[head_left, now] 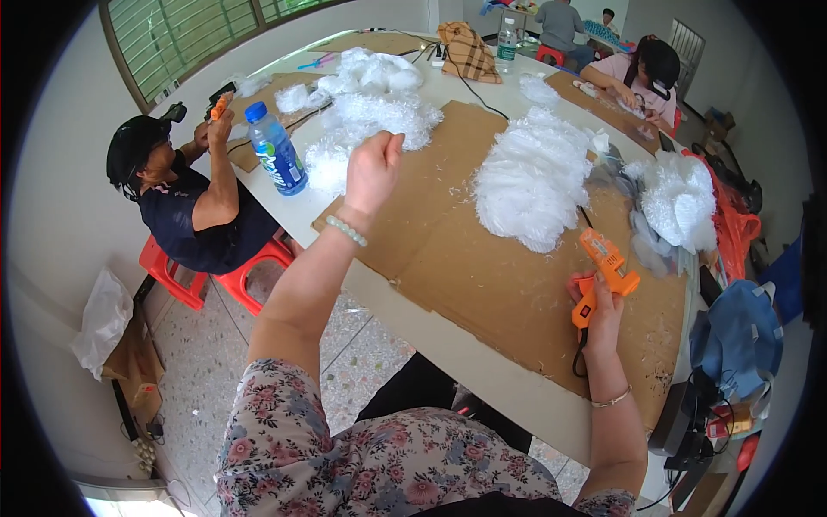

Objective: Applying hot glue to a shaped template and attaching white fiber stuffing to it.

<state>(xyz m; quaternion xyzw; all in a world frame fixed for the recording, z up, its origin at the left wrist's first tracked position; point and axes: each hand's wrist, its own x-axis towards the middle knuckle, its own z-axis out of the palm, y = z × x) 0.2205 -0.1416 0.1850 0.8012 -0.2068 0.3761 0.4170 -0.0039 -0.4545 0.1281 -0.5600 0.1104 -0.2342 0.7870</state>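
1. Orange, the glue gun (608,261) sat gripped in the right hand (605,320), over the near right of the cardboard (431,224).
2. The left hand (375,174) was raised at left, fingers curled (whether around anything, I couldn't tell).
3. Farther off, a white fluffy pile (534,181) lay between them.

Left hand (373,172) raised in a loose fist, right hand (606,323) closed in a grip.
The left arm (300,293) reaches forward, slanting up and rightward, fingers curled in with the thumb close against them. The right arm (618,409) bends at the elbow, its forearm rising with a slight lean leftward, fingers wrapped round.
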